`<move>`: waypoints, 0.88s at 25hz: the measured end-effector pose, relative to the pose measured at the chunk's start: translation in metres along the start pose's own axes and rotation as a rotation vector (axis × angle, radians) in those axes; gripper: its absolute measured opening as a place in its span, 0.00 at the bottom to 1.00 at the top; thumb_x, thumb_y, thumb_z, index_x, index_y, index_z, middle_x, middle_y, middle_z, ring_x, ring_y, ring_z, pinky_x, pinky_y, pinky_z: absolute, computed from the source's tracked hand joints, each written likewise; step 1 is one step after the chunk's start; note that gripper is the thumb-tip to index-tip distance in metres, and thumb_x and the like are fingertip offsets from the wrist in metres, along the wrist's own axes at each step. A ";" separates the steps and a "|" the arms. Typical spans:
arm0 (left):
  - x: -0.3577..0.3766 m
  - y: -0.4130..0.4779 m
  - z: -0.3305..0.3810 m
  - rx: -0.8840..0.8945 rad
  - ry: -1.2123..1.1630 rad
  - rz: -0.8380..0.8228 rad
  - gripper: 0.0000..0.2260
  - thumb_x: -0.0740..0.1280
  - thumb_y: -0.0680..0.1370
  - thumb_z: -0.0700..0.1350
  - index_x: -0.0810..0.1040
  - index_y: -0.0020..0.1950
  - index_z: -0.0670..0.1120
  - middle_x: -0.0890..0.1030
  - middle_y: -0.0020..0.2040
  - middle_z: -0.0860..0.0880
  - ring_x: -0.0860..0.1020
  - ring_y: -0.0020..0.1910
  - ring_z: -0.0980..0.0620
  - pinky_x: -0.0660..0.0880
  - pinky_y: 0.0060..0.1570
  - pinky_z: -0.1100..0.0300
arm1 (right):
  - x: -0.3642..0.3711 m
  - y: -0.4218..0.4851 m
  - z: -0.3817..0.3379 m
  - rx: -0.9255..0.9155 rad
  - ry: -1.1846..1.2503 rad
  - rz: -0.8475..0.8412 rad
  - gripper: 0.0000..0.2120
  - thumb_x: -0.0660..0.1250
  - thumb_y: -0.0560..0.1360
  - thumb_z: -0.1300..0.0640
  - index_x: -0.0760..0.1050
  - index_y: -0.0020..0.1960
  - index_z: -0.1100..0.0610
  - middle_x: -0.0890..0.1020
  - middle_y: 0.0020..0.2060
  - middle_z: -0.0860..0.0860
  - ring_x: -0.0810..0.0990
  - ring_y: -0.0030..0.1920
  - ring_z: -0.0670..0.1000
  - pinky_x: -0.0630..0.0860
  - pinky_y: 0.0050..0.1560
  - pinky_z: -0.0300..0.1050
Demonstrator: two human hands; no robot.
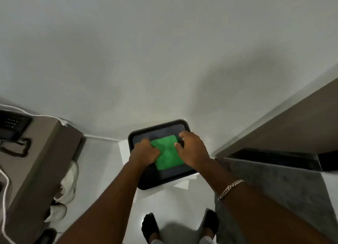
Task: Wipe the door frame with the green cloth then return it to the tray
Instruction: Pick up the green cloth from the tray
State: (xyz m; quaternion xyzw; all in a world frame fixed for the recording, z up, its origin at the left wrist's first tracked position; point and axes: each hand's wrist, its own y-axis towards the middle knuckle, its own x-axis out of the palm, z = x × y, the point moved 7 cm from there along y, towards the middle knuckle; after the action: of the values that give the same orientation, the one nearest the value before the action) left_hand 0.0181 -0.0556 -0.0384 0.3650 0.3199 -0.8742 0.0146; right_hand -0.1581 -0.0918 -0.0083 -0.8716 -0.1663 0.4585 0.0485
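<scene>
A folded green cloth [167,153] lies in a black tray [165,179] that rests on a white stand in front of me. My left hand [144,154] presses on the cloth's left edge with its fingers curled over it. My right hand [192,149] rests on the cloth's right edge, fingers bent, thumb touching the fabric. A chain bracelet [230,188] circles my right wrist. A brown wooden frame or panel [285,126] runs along the right side.
A plain white wall [146,60] fills the upper view. A brown cabinet [36,152] with a black telephone [12,126] and white cable stands at left, white shoes [69,181] beside it. A grey marbled surface [283,188] is at right. My feet [150,227] stand below.
</scene>
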 end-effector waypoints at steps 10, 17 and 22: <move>0.019 -0.011 0.015 -0.157 -0.795 -0.069 0.12 0.72 0.73 0.39 0.81 0.55 0.45 0.86 0.47 0.47 0.85 0.44 0.49 0.82 0.37 0.54 | 0.003 -0.017 0.007 0.080 0.429 0.220 0.20 0.66 0.76 0.66 0.70 0.67 0.59 0.80 0.54 0.55 0.80 0.55 0.57 0.79 0.56 0.55; -0.049 -0.085 0.195 0.457 -0.798 -0.144 0.12 0.74 0.70 0.32 0.72 0.42 0.41 0.78 0.41 0.40 0.80 0.41 0.44 0.81 0.42 0.49 | -0.167 -0.067 -0.021 -0.082 0.680 0.646 0.16 0.66 0.79 0.57 0.72 0.66 0.54 0.80 0.59 0.51 0.80 0.57 0.51 0.80 0.57 0.52; -0.094 -0.186 0.378 0.948 -0.705 -0.255 0.16 0.78 0.66 0.40 0.70 0.36 0.48 0.79 0.31 0.53 0.79 0.33 0.55 0.78 0.32 0.62 | -0.345 -0.116 -0.040 -0.202 0.709 1.070 0.23 0.61 0.77 0.41 0.69 0.69 0.50 0.81 0.57 0.49 0.81 0.57 0.50 0.79 0.58 0.53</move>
State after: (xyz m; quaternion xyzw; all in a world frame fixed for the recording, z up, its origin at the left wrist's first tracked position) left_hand -0.1988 -0.1434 0.3247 -0.0214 -0.0877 -0.9847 -0.1493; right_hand -0.3345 -0.0949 0.3124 -0.9329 0.2746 0.0859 -0.2167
